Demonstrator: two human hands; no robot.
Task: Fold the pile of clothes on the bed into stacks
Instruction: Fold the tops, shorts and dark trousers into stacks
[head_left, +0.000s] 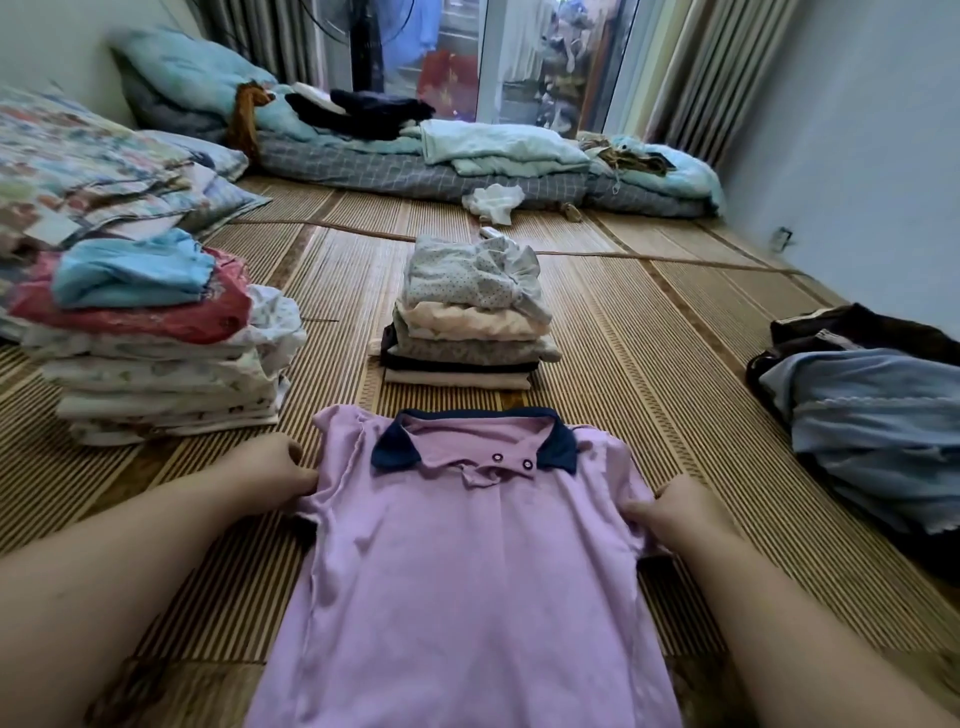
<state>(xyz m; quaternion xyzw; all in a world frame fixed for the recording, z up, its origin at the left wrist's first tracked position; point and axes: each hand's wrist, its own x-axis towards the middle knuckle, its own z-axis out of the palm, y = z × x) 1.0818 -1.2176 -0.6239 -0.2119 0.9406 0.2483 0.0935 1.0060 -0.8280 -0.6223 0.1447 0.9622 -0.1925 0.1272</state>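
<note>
Both hands pinch the soft lilac polo shirt (467, 571) at its side edges just under the short sleeves, the left hand (270, 467) and the right hand (670, 512) curled on the cloth. The shirt lies flat, front up, navy collar pointing away, on the ribbed woven mat (649, 338). Beyond it sit a tall slumping stack of printed cottons (156, 364) on the left, a narrower squared stack (467, 322) just past the collar, and a loose blue-and-brown heap (872, 431) on the right, with bare strips of mat between them.
</note>
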